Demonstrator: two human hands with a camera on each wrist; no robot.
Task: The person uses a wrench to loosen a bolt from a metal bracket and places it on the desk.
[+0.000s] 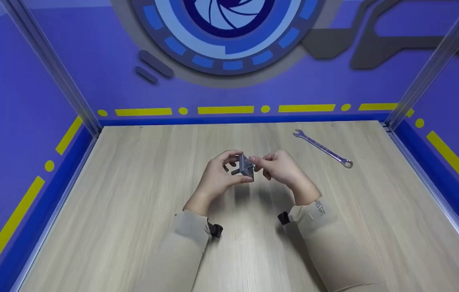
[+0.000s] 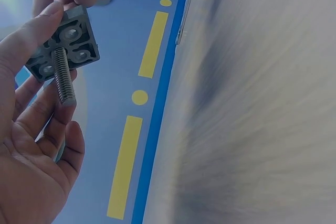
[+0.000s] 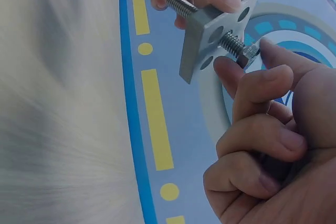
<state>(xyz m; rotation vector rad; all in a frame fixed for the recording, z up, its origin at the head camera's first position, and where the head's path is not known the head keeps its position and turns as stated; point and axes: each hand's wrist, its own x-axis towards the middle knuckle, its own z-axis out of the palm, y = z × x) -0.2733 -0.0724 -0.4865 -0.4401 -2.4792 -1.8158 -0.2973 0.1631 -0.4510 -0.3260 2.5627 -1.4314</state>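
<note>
A square grey metal plate (image 3: pixel 197 38) with several round holes is held by its edges between the thumb and fingers of my left hand (image 1: pixel 217 174). Through its middle runs a threaded bolt (image 2: pixel 64 80), whose long threaded end sticks out on the left hand's side. On the other side, the bolt's hex head (image 3: pixel 248 55) stands off the plate with some thread showing. The thumb and index finger of my right hand (image 1: pixel 280 168) pinch that head, the other fingers curled in. Both hands are above the wooden table (image 1: pixel 140 202).
A combination wrench (image 1: pixel 322 149) lies at the back right of the table, its open end toward the back wall. Blue panels (image 1: pixel 91 61) with yellow marks enclose the back and sides, with metal posts at the corners. Each sleeve has a black strap piece (image 1: pixel 215 230) at the wrist.
</note>
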